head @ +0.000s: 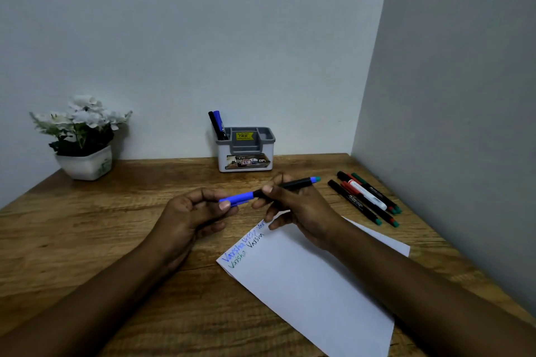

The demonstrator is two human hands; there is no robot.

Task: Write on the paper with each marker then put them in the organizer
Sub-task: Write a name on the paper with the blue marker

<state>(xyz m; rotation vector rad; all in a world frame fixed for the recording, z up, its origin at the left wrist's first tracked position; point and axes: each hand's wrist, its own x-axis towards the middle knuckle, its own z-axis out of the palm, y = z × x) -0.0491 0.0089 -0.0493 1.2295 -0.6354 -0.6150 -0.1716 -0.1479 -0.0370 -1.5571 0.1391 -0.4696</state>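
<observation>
The blue marker [243,196] is up in the air over the bench [116,226], near the paper [313,284]. The left hand [191,211] has a pinching grip on its blue cap. The right hand [298,206] pinches the black body. The organizer [246,151] stands behind.

One head-worn wide-angle camera looks forward and down across the brown wooden table [101,211] toward the white-and-grey plastic organizer [245,153] at the pale wall [203,38]. It sits close, above the table edge opposite the organizer.
</observation>
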